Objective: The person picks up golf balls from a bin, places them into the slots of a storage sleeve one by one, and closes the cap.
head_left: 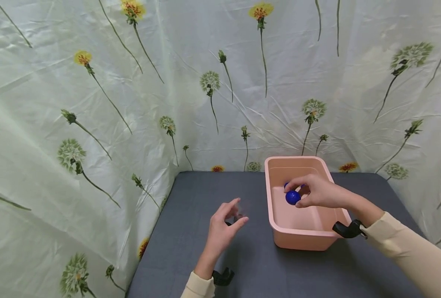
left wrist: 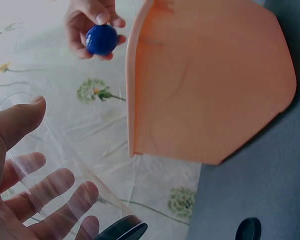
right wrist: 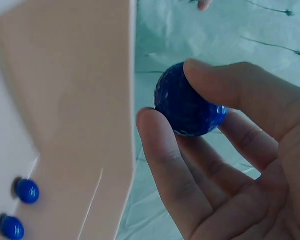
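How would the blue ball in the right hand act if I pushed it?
The blue ball would probably roll, since it's round. It may be slippery, because it looks shiny. It's likely easy to lift: the right hand holds it up.

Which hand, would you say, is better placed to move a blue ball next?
Probably the right hand: it pinches a blue ball above the pink bin, while the left hand holds a clear object.

Pale cream sleeves (head_left: pixel 418 256) reached to the wrists, ending in plain, lightly creased cuffs (head_left: pixel 381 231) — and beside each cuff sat a small black device (head_left: pixel 348 229), curved and rounded — while the fingers (right wrist: pixel 165 155) were bare.
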`<control>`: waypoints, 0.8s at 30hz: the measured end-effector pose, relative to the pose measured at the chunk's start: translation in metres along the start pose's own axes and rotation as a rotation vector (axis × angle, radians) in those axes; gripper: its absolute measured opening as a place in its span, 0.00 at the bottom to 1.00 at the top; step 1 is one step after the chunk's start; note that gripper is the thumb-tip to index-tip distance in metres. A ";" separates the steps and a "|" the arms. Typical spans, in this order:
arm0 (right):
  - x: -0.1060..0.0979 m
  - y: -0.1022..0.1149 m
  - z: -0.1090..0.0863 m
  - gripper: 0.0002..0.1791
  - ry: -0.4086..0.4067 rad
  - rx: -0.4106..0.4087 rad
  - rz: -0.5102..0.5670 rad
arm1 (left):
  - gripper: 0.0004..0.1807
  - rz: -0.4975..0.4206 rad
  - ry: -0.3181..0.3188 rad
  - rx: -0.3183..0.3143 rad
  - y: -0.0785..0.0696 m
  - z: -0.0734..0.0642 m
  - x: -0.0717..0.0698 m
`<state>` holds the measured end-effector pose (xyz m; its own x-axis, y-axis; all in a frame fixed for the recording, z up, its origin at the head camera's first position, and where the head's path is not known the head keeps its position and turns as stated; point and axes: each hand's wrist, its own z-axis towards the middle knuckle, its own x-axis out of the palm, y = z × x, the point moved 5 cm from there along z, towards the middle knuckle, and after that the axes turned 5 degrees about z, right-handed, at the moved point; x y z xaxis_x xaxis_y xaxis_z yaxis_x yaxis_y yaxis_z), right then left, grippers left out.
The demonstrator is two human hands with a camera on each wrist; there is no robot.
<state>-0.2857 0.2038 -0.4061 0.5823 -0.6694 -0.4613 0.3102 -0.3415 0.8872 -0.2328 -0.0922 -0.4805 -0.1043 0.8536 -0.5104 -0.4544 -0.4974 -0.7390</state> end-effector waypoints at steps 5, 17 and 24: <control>0.012 0.007 -0.002 0.21 -0.082 -0.047 -0.021 | 0.33 -0.001 0.000 -0.006 -0.007 -0.003 0.003; 0.041 0.013 -0.006 0.25 -0.217 -0.051 0.075 | 0.27 -0.044 0.041 -0.021 -0.021 -0.008 0.015; 0.054 0.016 -0.008 0.27 -0.218 -0.062 0.183 | 0.27 -0.044 0.062 -0.025 -0.028 -0.011 0.018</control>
<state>-0.2432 0.1674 -0.4173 0.4593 -0.8448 -0.2745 0.2636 -0.1654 0.9503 -0.2125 -0.0643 -0.4736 -0.0297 0.8637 -0.5031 -0.4346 -0.4645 -0.7716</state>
